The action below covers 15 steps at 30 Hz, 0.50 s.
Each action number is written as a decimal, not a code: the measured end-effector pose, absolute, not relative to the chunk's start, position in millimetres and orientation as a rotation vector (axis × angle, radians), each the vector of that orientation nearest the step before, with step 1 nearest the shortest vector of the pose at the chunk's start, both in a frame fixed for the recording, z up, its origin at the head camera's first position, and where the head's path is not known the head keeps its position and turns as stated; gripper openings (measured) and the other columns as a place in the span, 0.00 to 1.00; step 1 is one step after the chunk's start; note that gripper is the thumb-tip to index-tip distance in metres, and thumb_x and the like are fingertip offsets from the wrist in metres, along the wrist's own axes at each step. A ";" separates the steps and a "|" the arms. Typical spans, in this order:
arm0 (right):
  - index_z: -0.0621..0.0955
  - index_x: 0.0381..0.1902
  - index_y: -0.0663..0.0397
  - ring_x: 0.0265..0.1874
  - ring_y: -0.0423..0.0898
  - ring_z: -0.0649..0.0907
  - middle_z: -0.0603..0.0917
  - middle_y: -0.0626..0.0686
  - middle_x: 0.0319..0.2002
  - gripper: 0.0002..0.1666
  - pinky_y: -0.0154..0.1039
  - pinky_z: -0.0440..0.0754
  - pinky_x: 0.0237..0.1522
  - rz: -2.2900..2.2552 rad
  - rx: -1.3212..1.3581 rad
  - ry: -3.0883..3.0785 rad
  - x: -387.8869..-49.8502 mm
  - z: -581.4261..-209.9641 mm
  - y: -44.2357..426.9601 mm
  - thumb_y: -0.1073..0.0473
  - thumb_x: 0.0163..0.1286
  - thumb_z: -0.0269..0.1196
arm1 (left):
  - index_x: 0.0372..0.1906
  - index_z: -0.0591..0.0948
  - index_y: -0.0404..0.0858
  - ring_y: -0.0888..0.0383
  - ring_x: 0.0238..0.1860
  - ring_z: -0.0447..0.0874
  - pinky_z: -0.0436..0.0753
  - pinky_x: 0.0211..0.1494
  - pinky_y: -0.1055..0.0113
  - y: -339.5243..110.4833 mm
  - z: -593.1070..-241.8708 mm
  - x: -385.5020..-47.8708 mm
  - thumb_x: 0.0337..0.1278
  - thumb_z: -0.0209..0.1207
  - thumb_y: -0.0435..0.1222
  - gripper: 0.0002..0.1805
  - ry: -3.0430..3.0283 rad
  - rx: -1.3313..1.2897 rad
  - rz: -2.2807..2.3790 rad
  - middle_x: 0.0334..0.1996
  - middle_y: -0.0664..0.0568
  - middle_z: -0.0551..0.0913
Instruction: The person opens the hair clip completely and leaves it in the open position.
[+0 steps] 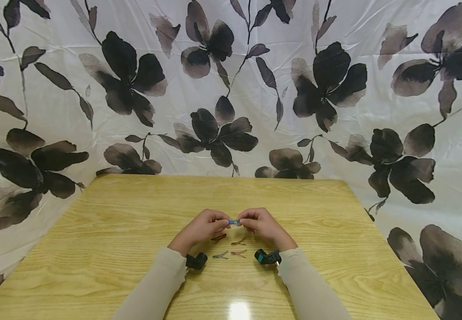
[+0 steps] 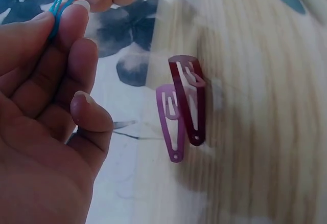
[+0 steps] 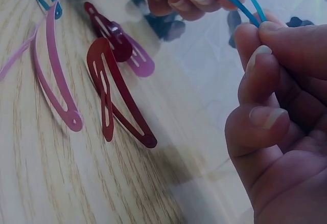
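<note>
Above the table, both hands hold one blue snap hair clip (image 3: 239, 1) between them. The left hand (image 1: 209, 224) pinches one end between thumb and fingertip. At the other end, the thumb and index finger of the right hand (image 1: 262, 224) grip it. In the right wrist view the clip's two strips stand apart. Below the hands lie more clips: a dark red clip (image 2: 200, 106) overlapping a pink-purple clip (image 2: 162, 111), a red clip (image 3: 134, 114) sprung apart, a pink clip (image 3: 45, 78), and another blue clip (image 1: 220, 255) nearest the body.
The wood-grain table (image 1: 135, 209) spreads out on all sides of the hands. A white cloth (image 1: 271, 146) with dark flowers hangs behind and beside it. Each wrist wears a black camera (image 1: 196, 261). A light glare (image 1: 239, 310) shows at the near edge.
</note>
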State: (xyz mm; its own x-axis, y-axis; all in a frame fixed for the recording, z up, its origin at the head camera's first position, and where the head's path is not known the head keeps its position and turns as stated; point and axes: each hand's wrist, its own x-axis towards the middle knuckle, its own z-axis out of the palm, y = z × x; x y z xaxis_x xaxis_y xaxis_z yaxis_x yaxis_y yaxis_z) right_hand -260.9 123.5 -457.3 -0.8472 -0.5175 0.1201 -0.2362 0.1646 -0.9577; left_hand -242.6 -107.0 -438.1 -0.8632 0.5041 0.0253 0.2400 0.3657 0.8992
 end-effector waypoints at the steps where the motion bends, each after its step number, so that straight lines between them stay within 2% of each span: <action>1: 0.82 0.43 0.68 0.20 0.45 0.71 0.76 0.69 0.28 0.12 0.36 0.72 0.23 -1.744 -0.727 2.206 -260.7 -456.7 123.6 0.62 0.72 0.58 | 0.47 0.84 0.33 0.53 0.29 0.75 0.80 0.41 0.60 -106.8 -438.0 -242.6 0.70 0.53 0.40 0.16 2.385 0.659 1.496 0.40 0.46 0.84; 9: 0.82 0.44 0.67 0.21 0.44 0.70 0.77 0.54 0.26 0.13 0.36 0.71 0.24 -1.759 -0.670 2.195 -260.0 -454.3 123.3 0.61 0.71 0.59 | 0.45 0.86 0.36 0.48 0.37 0.81 0.83 0.45 0.59 -105.5 -438.6 -241.8 0.67 0.57 0.40 0.13 2.439 0.577 1.507 0.41 0.48 0.85; 15: 0.83 0.44 0.61 0.23 0.45 0.71 0.79 0.46 0.28 0.11 0.38 0.71 0.25 -1.715 -0.616 2.257 -260.7 -454.2 122.6 0.59 0.69 0.62 | 0.42 0.87 0.40 0.47 0.36 0.80 0.84 0.43 0.59 -102.7 -435.7 -239.3 0.64 0.60 0.40 0.10 2.493 0.489 1.516 0.39 0.49 0.85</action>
State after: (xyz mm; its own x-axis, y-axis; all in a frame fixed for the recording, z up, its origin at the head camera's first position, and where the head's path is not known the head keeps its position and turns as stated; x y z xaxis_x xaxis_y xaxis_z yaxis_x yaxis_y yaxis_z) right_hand -260.7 122.6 -454.2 -0.8821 -0.4669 0.0622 -0.1849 0.2218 -0.9574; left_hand -239.3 -102.7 -435.7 -0.9291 0.3695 0.0145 0.1828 0.4248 0.8866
